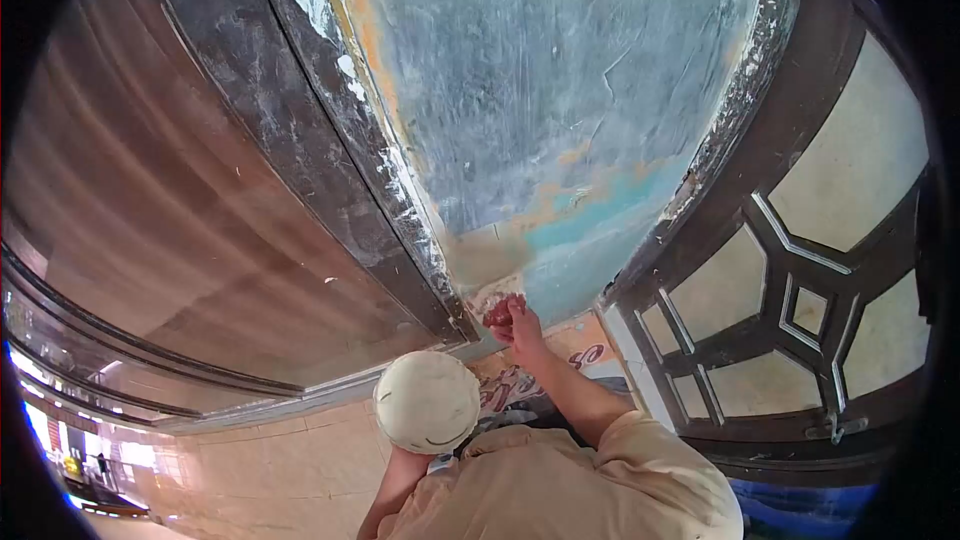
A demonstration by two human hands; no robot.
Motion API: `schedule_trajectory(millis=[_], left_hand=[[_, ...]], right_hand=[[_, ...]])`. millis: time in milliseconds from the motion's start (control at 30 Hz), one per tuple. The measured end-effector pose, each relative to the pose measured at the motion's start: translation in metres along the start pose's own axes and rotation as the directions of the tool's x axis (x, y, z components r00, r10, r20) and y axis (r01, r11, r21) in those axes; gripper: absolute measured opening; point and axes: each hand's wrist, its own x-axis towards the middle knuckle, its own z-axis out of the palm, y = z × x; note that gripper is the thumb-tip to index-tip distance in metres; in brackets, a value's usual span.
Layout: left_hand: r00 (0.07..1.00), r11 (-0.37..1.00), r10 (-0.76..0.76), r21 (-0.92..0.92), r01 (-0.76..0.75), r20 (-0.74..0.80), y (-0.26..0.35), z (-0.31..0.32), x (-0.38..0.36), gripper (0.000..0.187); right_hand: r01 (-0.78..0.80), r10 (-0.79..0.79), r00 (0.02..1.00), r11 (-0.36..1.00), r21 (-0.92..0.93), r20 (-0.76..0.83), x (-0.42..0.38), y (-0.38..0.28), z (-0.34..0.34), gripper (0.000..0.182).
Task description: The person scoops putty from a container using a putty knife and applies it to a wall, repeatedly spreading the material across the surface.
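Note:
At the foot of the wall my right hand point(520, 330) is closed around a dark red, lumpy thing point(504, 310), whose kind I cannot make out. It is against a pale rough patch point(492, 292) at the wall's lower left corner. A round, off-white container point(427, 402), its top pale with a dark curved mark, rests on my left hand point(408, 459). The container hides most of that hand's fingers. The wall point(540, 110) is smeared grey-blue, with turquoise and orange patches low down.
A brown door or panel point(180, 200) with a white-spotted frame point(350, 140) stands left of the wall. On the right is a dark door point(730, 290) with pale panes and a metal latch point(838, 428). Tiled floor point(290, 460) and a printed sheet point(510, 390) lie below.

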Motion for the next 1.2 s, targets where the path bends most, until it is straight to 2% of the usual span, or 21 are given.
schedule_trajectory(millis=[33,67,100,133,200,267,333,400,533,667,700,767,833,900,933,967,1000,1100,1167,1200], left_hand=[[1.0,1.0,-0.005,-0.007,0.005,0.0,0.004,0.018,0.009,0.058],[1.0,1.0,-0.01,-0.014,0.01,0.0,0.0,0.033,0.053,0.058],[1.0,1.0,-0.015,-0.019,0.015,0.0,0.003,0.059,0.095,0.058],[1.0,1.0,-0.02,-0.023,0.02,0.002,0.0,0.004,0.003,0.058],[1.0,0.999,-0.026,-0.031,0.026,0.009,0.0,0.005,0.004,0.058],[1.0,0.999,-0.028,-0.038,0.028,0.0,0.0,0.004,0.002,0.058],[1.0,0.999,-0.028,-0.047,0.027,-0.012,0.002,0.009,-0.002,0.059],[0.998,0.974,-0.002,0.226,0.015,-0.06,0.006,0.017,-0.006,0.06],[0.998,0.981,0.001,0.194,0.011,-0.063,0.006,0.019,-0.004,0.061],[0.998,0.988,-0.002,0.153,0.011,-0.06,0.006,0.016,-0.009,0.062],[0.998,0.99,-0.002,0.143,0.01,-0.057,0.007,0.016,-0.011,0.062],[0.998,0.992,-0.004,0.123,0.01,-0.056,0.005,0.017,-0.008,0.062],[0.998,0.995,-0.016,0.1,0.021,-0.057,0.003,0.018,-0.009,0.062],[0.998,0.996,-0.024,0.082,0.028,-0.05,0.004,0.019,-0.007,0.063],[0.999,0.997,-0.028,0.073,0.032,-0.046,0.005,0.046,0.039,0.063],[0.999,0.997,-0.033,0.062,0.036,-0.043,0.005,0.075,0.085,0.063],[0.998,0.998,-0.038,0.051,0.04,-0.041,0.001,0.021,-0.005,0.063],[0.998,0.999,-0.047,0.021,0.048,-0.036,0.005,0.078,0.089,0.064],[0.998,0.999,-0.053,-0.002,0.053,-0.035,-0.001,0.025,-0.002,0.064],[0.998,0.998,-0.054,-0.014,0.053,-0.033,-0.002,0.021,-0.009,0.064]], right_hand=[[0.026,-0.026,1.0,1.0,0.0,-0.018,-0.011,-0.009,0.01,0.023],[0.07,-0.072,0.995,0.997,0.026,0.074,-0.017,-0.024,0.02,0.022],[0.069,-0.07,0.995,0.997,0.026,0.071,-0.028,-0.043,0.035,0.022],[0.116,-0.118,0.989,0.993,0.027,0.084,-0.039,-0.061,0.052,0.022],[0.166,-0.168,0.981,0.986,0.029,0.098,-0.05,-0.086,0.073,0.022],[0.27,-0.264,0.946,0.963,-0.007,0.189,-0.053,-0.099,0.084,0.026],[0.281,-0.276,0.942,0.96,0.0,0.191,-0.049,-0.105,0.09,0.026],[0.3,-0.303,0.942,0.953,0.039,0.142,-0.048,-0.103,0.093,0.024],[0.22,-0.222,0.974,0.975,0.043,0.043,-0.019,-0.06,0.061,0.021],[0.056,-0.06,0.995,0.997,0.05,0.085,0.025,0.028,-0.031,0.019],[-0.007,0.0,0.994,0.998,0.066,0.108,0.022,0.031,-0.036,0.019],[0.008,-0.024,0.986,0.995,0.095,0.166,0.026,0.034,-0.04,0.02],[0.02,-0.047,0.976,0.992,0.128,0.213,0.013,0.022,-0.032,0.02],[0.051,-0.05,0.998,0.998,-0.027,0.039,-0.023,-0.033,0.023,0.023],[0.053,-0.052,0.998,0.998,-0.025,0.038,-0.031,-0.05,0.04,0.023],[0.133,-0.133,0.985,0.991,0.011,0.108,-0.039,-0.063,0.053,0.024],[0.208,-0.214,0.961,0.977,0.052,0.175,-0.045,-0.075,0.064,0.025],[0.233,-0.24,0.949,0.971,0.055,0.203,-0.06,-0.105,0.089,0.028],[0.234,-0.237,0.952,0.971,0.038,0.194,-0.047,-0.099,0.085,0.027],[0.197,-0.204,0.964,0.979,0.057,0.169,-0.037,-0.089,0.078,0.026]])
